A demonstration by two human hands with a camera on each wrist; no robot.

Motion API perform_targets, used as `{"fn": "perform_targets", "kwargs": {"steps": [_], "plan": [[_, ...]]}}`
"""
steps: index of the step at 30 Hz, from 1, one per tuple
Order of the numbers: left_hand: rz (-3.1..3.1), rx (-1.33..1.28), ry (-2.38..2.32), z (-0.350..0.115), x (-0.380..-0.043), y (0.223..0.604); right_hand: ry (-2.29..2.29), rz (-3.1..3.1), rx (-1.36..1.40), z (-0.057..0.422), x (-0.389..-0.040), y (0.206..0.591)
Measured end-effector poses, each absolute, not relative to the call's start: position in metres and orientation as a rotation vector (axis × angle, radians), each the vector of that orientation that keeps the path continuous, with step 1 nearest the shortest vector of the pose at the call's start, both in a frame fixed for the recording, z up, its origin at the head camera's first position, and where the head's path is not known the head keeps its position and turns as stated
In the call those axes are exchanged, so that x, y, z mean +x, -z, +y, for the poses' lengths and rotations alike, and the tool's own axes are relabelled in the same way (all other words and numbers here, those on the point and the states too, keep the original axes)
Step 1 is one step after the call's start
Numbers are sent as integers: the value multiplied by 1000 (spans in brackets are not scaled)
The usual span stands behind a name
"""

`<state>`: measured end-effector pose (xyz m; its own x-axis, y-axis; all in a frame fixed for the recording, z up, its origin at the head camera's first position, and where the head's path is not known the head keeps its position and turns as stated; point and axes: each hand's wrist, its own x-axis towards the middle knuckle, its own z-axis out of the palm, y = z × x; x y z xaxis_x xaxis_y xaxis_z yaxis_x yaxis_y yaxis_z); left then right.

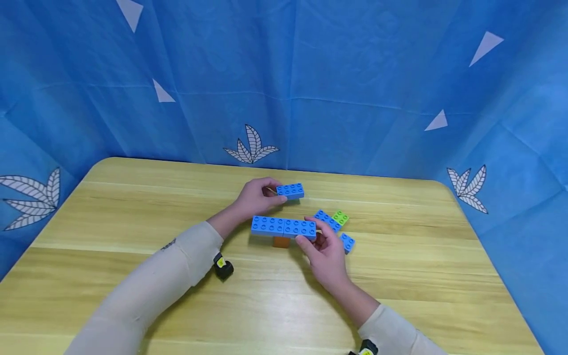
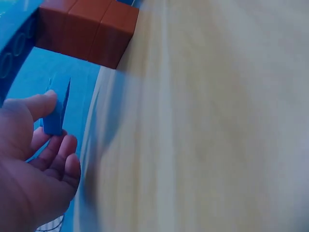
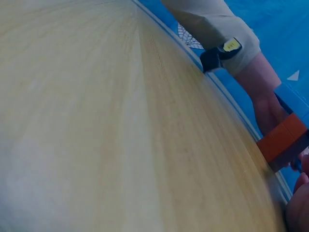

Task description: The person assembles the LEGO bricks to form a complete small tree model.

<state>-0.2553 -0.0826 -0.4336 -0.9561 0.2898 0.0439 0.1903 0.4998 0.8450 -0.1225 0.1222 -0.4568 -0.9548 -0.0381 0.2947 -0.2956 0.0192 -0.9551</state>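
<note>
In the head view, my left hand [image 1: 258,198] pinches a blue building brick [image 1: 290,190] by its left end, above the far part of the table. The left wrist view shows the thumb on one side of this blue brick [image 2: 55,113]. Nearer stands a stack of orange bricks [image 1: 281,242], with two blue bricks [image 1: 268,226] laid end to end across its top like a beam. My right hand [image 1: 327,259] holds the right end of that beam between thumb and fingers. In the right wrist view the orange stack [image 3: 284,141] shows at the right edge, the right hand mostly cut off.
Right of the beam lie a loose blue brick [image 1: 329,222], a lime green brick [image 1: 340,217] touching it, and a smaller blue brick [image 1: 347,242]. The wooden table [image 1: 133,197] ends at a blue patterned curtain [image 1: 355,74] behind.
</note>
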Motion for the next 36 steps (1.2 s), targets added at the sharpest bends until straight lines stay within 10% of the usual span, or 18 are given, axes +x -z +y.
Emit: {"fn": "perform_targets", "kwargs": {"steps": [36], "plan": [[2569,834,-1608,-125,-179,386,-2064,-2043,283,120,-123,455]]}}
